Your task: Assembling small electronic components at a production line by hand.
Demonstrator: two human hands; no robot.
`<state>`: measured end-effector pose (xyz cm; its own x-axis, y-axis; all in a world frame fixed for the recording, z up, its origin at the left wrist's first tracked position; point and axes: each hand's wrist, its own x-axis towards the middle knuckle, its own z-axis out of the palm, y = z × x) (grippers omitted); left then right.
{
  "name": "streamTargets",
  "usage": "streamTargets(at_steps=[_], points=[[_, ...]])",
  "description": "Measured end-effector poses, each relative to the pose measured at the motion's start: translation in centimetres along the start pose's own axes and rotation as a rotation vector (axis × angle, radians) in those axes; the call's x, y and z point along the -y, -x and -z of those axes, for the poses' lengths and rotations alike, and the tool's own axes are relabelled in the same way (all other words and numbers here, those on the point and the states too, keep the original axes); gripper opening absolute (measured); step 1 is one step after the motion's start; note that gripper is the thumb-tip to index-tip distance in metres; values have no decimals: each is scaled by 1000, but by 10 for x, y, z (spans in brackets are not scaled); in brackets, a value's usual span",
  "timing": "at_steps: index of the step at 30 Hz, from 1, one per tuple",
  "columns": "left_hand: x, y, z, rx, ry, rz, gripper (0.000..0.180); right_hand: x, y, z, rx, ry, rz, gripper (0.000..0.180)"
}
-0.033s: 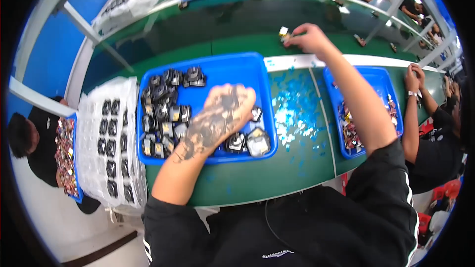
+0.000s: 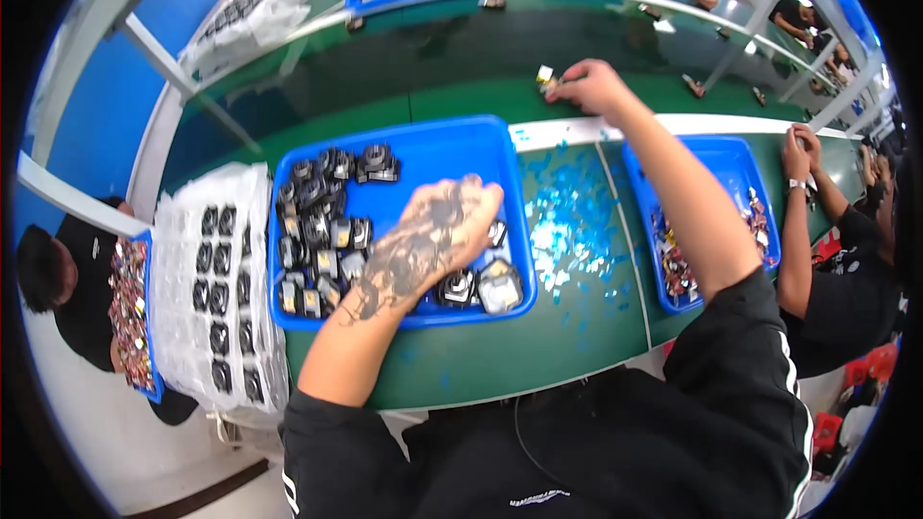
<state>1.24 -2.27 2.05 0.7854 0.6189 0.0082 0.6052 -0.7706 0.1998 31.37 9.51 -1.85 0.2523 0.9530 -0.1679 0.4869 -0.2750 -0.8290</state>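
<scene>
My left hand is closed in a fist above the large blue tray; whatever its fingers may hold is hidden beneath it. Black housings with round rims crowd the left of this tray. Near its right front corner, below my left hand, sit a black housing and a pale, clear-looking one. Out over the dark green belt, my right hand pinches a small part with a white-and-yellow tab between thumb and fingers.
Blue film scraps litter the green table. Right of them, a second blue tray holds small reddish parts. White plastic trays with black pieces stand at left. Metal posts frame the bench. Co-workers' hands show at right.
The whole picture has shifted slightly downward. Small parts on the belt sit a little further left, and my right hand with its part has shifted slightly left. My left hand keeps its closed pose.
</scene>
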Motion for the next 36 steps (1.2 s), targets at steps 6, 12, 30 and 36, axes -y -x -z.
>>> streamTargets(at_steps=[6, 12, 30, 36], points=[[-2, 2, -7, 8, 56, -76, 42, -8, 1, 9, -234, 451, 132, 51], [7, -13, 30, 164, 62, 34, 39, -12, 35, 95, -217, 201, 265, 31], [-67, -28, 2, 86, 1912, 316, 27, -73, 128, 100, -189, 528, 318, 16], [-63, -25, 4, -109, 1858, 311, 24, -61, 141, 100, -242, 338, 223, 15]])
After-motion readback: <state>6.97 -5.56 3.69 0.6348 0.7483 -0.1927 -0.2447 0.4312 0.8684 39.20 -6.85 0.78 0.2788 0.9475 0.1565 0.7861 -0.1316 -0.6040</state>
